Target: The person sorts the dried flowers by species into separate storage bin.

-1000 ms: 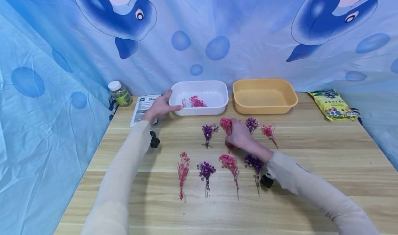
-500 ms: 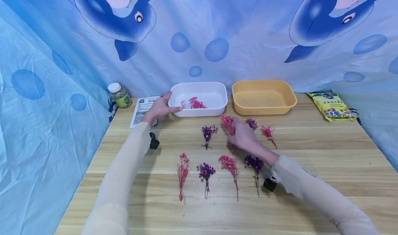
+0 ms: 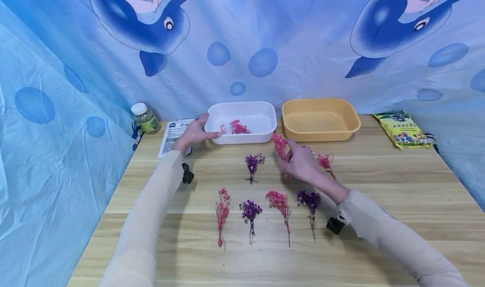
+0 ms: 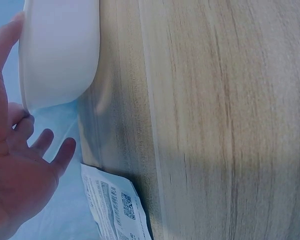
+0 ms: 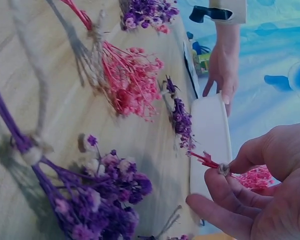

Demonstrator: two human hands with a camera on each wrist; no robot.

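My right hand (image 3: 302, 164) pinches a small bunch of pink dried flowers (image 3: 279, 145) by its tied stems, just in front of the gap between two plastic tubs. In the right wrist view, thumb and fingers meet at the tie, with pink blooms (image 5: 254, 178) partly behind the hand. My left hand (image 3: 194, 132) holds the left end of the white tub (image 3: 244, 139), thumb at the front rim and fingers at the left corner. Inside that tub lie pink flowers (image 3: 238, 127). Nearest the right hand on the table are a purple bunch, mostly hidden behind it, and a pink bunch (image 3: 325, 162).
A yellow tub (image 3: 322, 135) stands right of the white one. Purple bunches (image 3: 250, 211) and pink bunches (image 3: 279, 200) lie in rows on the wooden table. A lidded jar (image 3: 146, 119), a printed packet (image 3: 172, 136) and a yellow bag (image 3: 404, 130) sit along the back.
The right hand has lifted the pink bunch off the table and shifted it slightly right and toward the tubs. The left hand stays at the white tub.
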